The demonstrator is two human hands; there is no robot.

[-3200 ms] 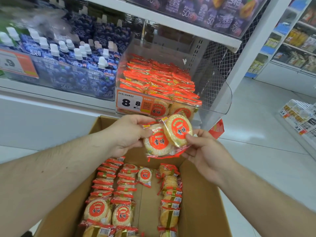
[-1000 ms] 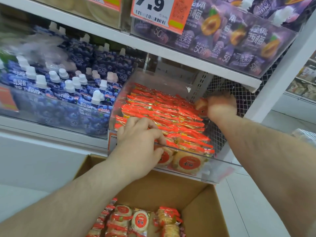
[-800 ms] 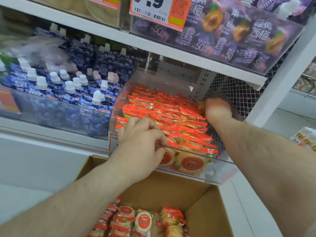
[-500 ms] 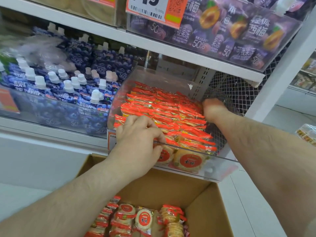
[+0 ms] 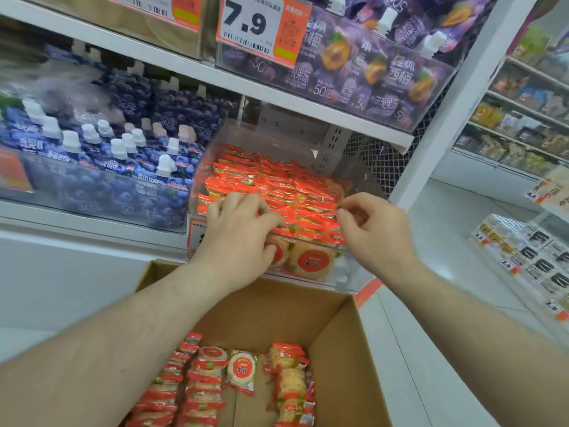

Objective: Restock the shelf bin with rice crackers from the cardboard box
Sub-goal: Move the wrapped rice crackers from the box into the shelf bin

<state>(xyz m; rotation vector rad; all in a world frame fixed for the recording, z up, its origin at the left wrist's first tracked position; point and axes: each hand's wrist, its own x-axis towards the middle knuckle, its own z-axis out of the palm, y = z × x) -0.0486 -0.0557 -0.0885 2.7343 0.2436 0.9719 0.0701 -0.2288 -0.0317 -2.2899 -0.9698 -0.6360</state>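
Supermarket shelving behind; red-wrapped round rice crackers (image 5: 271, 186) being settled in clear plastic shelf bin (image 5: 351, 272); left hand (image 5: 240, 232) curled over front packets; right hand (image 5: 372, 229) loosely curled, apparently empty; next grab needed from brown cardboard box (image 5: 345, 349).

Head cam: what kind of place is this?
Most likely a shop aisle: a price tag on the shelf edge, spouted drink pouches in rows, a clear shelf bin of rice crackers.

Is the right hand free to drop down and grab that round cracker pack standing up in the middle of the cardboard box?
Probably yes. The right hand hovers at the bin's front edge holding nothing, the cardboard box below is open-topped, and the cracker pack is uncovered.
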